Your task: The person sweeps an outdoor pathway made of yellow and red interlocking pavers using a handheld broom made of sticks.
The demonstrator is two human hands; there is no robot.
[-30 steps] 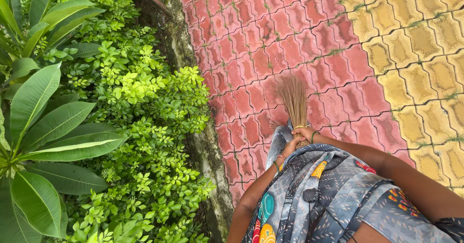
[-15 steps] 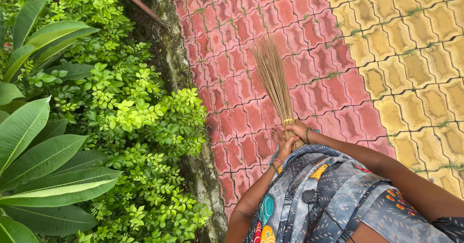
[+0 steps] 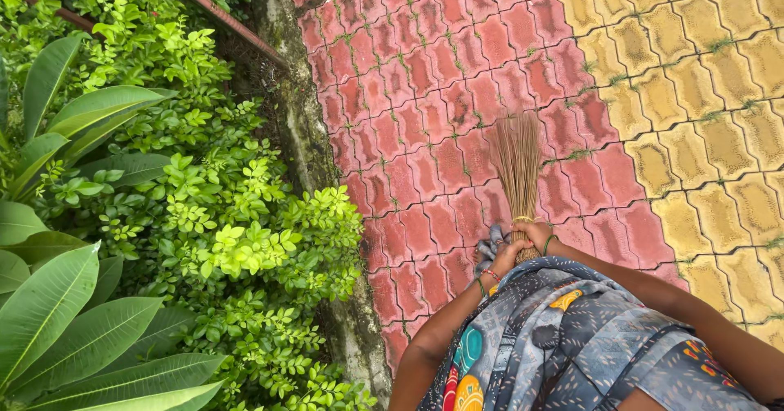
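1. Only one view exists: a camera worn on the person's head, so no second view shares any part of the scene.
2. It faces steeply down along the person's front, toward the red paving [image 3: 425, 92] at the feet.
3. The patterned garment [image 3: 572, 337] fills the lower right corner, close to the lens.
4. The ground lies farther off; leafy plants [image 3: 204, 215] fill the left half, yellow paving [image 3: 702, 68] the upper right.

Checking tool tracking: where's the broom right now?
Head view, centre-right: the stick broom is gripped by both hands, bristles fanned on the red pavers near the yellow pavers.
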